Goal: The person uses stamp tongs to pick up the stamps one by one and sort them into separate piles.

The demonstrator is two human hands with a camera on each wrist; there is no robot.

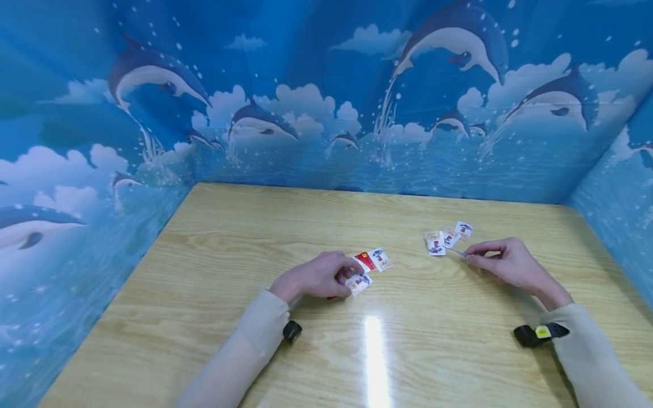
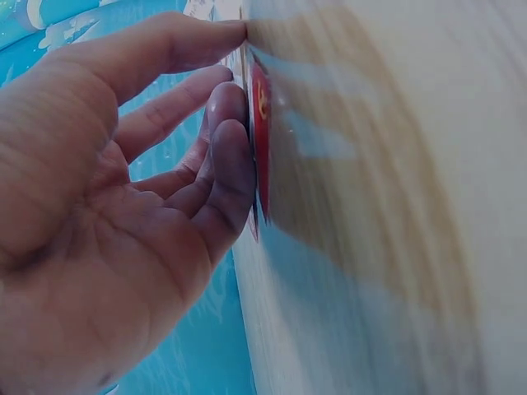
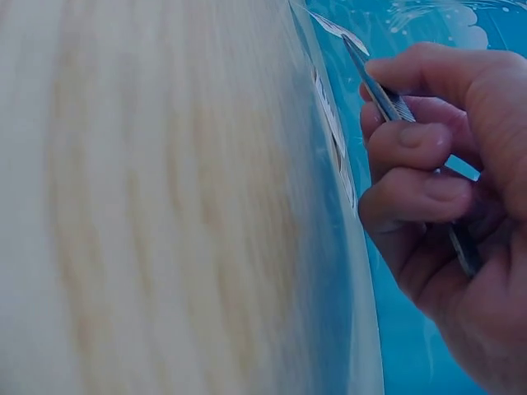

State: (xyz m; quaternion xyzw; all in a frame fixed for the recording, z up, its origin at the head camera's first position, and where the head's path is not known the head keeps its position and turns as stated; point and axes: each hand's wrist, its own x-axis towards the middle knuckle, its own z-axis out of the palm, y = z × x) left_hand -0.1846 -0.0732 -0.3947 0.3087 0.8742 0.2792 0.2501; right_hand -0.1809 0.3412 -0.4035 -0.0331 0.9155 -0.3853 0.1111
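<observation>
My left hand rests with bent, spread fingers over several small cards, among them a red card and a white printed card. In the left wrist view, the fingertips of that hand touch the surface beside a red card. Metal tweezers are held in my right hand, their tip at a white card. The right wrist view has a card raised at the tip of the tweezers, pinched in my right hand.
Another printed card lies just beyond my left hand. Two more, a left one and a far one, lie near the tweezers. Blue dolphin-print cloth stands behind the wooden table.
</observation>
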